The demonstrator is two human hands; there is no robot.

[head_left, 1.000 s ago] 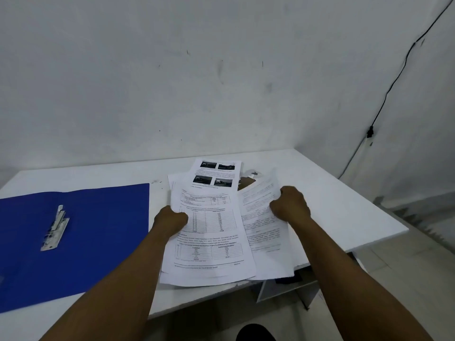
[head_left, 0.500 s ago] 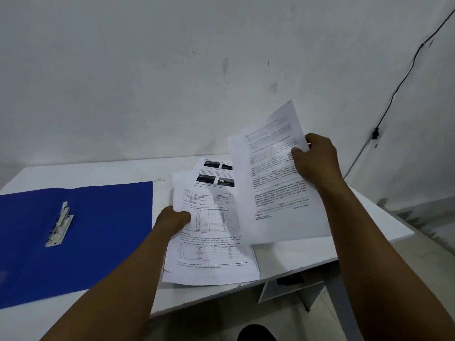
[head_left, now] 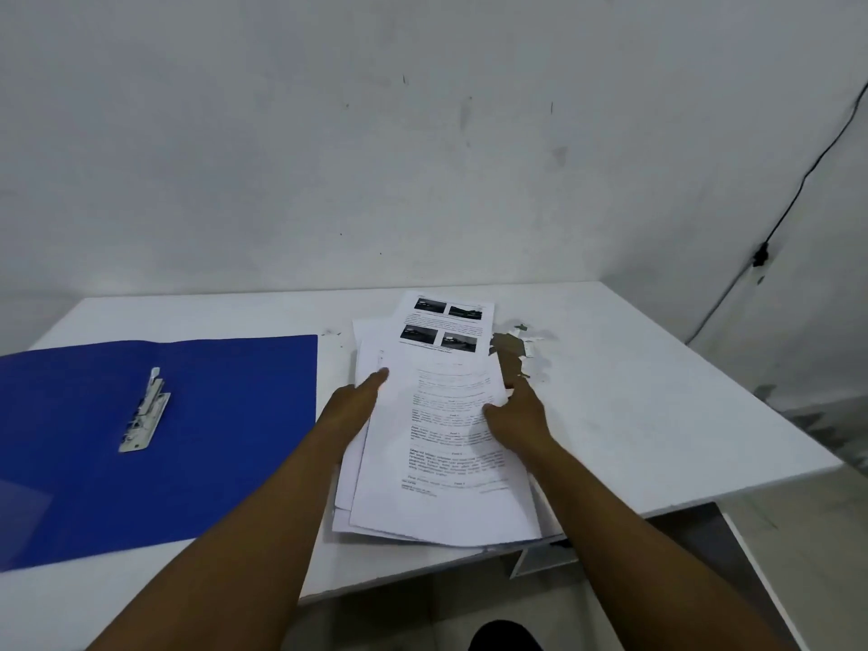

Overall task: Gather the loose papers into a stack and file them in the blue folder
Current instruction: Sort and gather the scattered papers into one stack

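Several printed white papers (head_left: 441, 462) lie in a loose pile on the white table (head_left: 657, 415), slightly fanned. A sheet with four dark photos (head_left: 444, 324) sticks out at the far end. My left hand (head_left: 352, 404) rests flat along the pile's left edge, fingers stretched. My right hand (head_left: 519, 415) lies on the right edge, thumb on the top text sheet. The blue folder (head_left: 225, 439) lies open to the left, with its metal clip (head_left: 143, 411) showing.
The pile's near end overhangs the table's front edge. A patch of chipped surface (head_left: 509, 352) shows just beyond the papers. The wall stands close behind the table, and a black cable (head_left: 761, 256) runs down it at right.
My right hand lifted a text sheet from the right side, swung it up, and has laid it on top of the pile. My left hand has gone from a fist to flat fingers.
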